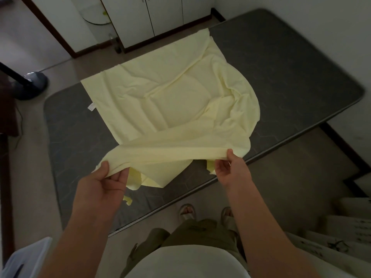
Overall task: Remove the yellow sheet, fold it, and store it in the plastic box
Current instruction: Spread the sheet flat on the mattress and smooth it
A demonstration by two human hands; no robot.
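The pale yellow sheet point(170, 101) lies partly folded and rumpled on the dark grey mattress point(291, 73). Its near edge is lifted off the mattress as a bunched band between my hands. My left hand point(108, 181) grips the left end of that edge, thumb on top and fingers curled under. My right hand point(230, 167) pinches the right end, with loose corners hanging below both hands. A translucent bluish plastic box point(22, 259) shows at the bottom left corner, mostly cut off by the frame.
The mattress lies on the floor, its piped edge running diagonally just in front of my sandalled feet point(187, 210). A fan base point(33, 85) stands at the left. White cabinets point(152, 17) line the far wall. Cardboard boxes point(345, 227) sit at the right.
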